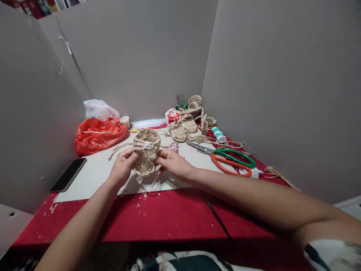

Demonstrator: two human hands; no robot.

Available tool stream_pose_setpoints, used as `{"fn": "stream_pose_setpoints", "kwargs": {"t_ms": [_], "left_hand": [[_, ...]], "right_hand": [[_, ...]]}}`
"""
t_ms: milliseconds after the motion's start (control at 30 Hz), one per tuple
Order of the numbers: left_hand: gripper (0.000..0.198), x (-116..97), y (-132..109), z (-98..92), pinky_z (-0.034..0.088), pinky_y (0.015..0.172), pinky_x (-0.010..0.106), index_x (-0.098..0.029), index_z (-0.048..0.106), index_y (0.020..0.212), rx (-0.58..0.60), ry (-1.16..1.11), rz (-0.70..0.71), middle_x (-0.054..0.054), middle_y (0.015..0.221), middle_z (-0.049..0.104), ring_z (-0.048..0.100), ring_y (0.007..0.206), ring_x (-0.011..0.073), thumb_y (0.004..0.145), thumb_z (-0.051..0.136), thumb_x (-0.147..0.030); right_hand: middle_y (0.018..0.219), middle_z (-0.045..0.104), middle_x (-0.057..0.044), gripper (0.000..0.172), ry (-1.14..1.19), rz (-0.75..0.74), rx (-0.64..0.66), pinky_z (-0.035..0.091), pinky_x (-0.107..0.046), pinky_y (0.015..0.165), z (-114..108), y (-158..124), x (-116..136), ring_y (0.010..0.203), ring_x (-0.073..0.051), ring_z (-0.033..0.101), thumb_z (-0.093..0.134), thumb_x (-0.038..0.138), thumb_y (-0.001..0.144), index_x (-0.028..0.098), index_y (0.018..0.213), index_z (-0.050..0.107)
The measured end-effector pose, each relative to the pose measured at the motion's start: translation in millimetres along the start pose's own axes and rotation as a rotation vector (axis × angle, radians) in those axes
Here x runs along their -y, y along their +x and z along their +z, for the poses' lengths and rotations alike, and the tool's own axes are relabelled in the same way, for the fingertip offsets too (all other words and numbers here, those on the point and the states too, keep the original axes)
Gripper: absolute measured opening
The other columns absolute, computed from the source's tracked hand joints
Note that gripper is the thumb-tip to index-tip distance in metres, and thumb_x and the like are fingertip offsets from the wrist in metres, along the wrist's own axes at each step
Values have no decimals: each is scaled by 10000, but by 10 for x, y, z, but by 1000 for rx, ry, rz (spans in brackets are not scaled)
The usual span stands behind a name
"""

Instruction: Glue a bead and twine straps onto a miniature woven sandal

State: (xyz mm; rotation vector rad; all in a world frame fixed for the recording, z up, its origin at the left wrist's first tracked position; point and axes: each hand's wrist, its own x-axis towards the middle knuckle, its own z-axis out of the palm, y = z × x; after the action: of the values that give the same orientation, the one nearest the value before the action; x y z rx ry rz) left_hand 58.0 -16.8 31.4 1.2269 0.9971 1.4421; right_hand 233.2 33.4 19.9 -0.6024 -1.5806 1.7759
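A small woven straw slipper (144,162) is held up over the white board, its sole of coiled braid facing me. A cluster of white beads (148,145) sits on its strap. My left hand (124,162) grips the slipper's left edge, thumb on the front. On the opposite edge, my right hand (170,162) pinches it between thumb and fingers. A thin pale stick (154,182) shows just below the right fingers; whether they hold it I cannot tell. Loose cord ends (117,149) stick out on both sides behind the slipper.
Scissors (222,155) with green and orange handles lie at right. Several woven slippers (179,131) are heaped at the back right. A red plastic bag (98,136), a paper cup (125,121) and a phone (69,175) are at left. Grey panels (146,56) enclose the red-covered table (169,218).
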Motion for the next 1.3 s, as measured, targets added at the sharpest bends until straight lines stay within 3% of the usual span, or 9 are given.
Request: {"fn": "stream_pose_setpoints", "kwargs": {"t_ms": [167, 400, 700, 900, 1067, 1167, 1300], "left_hand": [[330, 22, 10, 22, 503, 743, 308, -146, 739, 980, -40, -98, -69, 83, 888, 743, 681, 818, 221, 709, 770, -332], [396, -47, -31, 44, 502, 676, 282, -121, 696, 1044, 37, -125, -182, 113, 920, 737, 680, 774, 211, 757, 724, -392], [408, -10, -53, 76, 499, 902, 400, -94, 674, 1087, 16, -415, -360, 138, 953, 744, 684, 954, 293, 799, 625, -380], [431, -90, -64, 130, 464, 976, 448, -49, 636, 1148, 73, -532, -395, 153, 1005, 735, 660, 1041, 307, 777, 519, -235], [537, -136, -44, 75, 459, 973, 510, -66, 584, 1246, 47, -581, -369, 170, 1121, 699, 628, 1097, 343, 748, 505, -249], [562, -183, -35, 16, 471, 949, 533, -61, 563, 1272, 19, -577, -325, 192, 1155, 678, 621, 1104, 355, 760, 504, -285], [538, -264, -45, -24, 485, 936, 518, -49, 580, 1239, -38, -565, -266, 218, 1148, 672, 630, 1090, 348, 813, 502, -368]], "right_hand": [[704, 592, -10, 356, -30, -1, 3, 496, -218, 496, -9, 29, -25, 647, -112, 535, 744, 469, 662, 133, 742, 658], [756, 633, -18, 357, 9, 8, 40, 490, -212, 514, -37, 55, 9, 653, -111, 563, 733, 475, 695, 149, 814, 650], [709, 631, -14, 326, 69, 126, 126, 492, -187, 482, 26, 18, 0, 590, -87, 566, 699, 451, 763, 139, 746, 604], [693, 639, -23, 300, 91, 165, 142, 491, -178, 455, 59, -4, 59, 579, -88, 577, 678, 410, 801, 137, 706, 594], [719, 662, -40, 353, 41, 135, 195, 487, -180, 472, 30, -31, 104, 621, -102, 612, 668, 475, 793, 132, 717, 630], [747, 674, -45, 302, 9, 98, 123, 467, -172, 473, 2, -26, 81, 620, -93, 614, 638, 428, 824, 131, 769, 646], [756, 677, -33, 224, -51, -60, -13, 468, -189, 493, -1, -40, 54, 590, -86, 596, 608, 356, 839, 142, 900, 630]]}}
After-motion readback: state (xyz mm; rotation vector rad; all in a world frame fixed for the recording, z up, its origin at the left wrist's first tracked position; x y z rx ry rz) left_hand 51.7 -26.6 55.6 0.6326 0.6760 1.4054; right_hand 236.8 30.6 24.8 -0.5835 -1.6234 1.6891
